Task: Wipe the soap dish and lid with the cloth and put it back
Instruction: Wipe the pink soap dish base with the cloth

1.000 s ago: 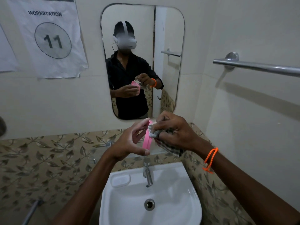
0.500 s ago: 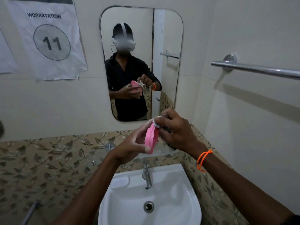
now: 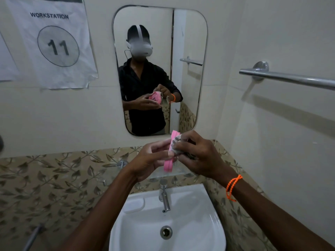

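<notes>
Head view: both hands are raised in front of the wall, above the white sink and its tap. The left hand grips the pink soap dish edge-on to the camera, fingers curled round its left side and thumb across the lower part. The dish stands on end, its long axis running nearly vertical and leaning slightly right at the top, so only its thin rim shows; the mirror reflects its slotted face. The right hand pinches a bunched grey cloth and presses it against the dish's right side near the top. Whether dish and lid are together cannot be told.

Open air lies below the hands down to the basin. A small glass shelf juts from the leaf-patterned tiles just behind and under the dish. The right wall and its metal towel rail stand well apart from the right forearm, which wears an orange cord. A paper sign hangs left of the mirror.
</notes>
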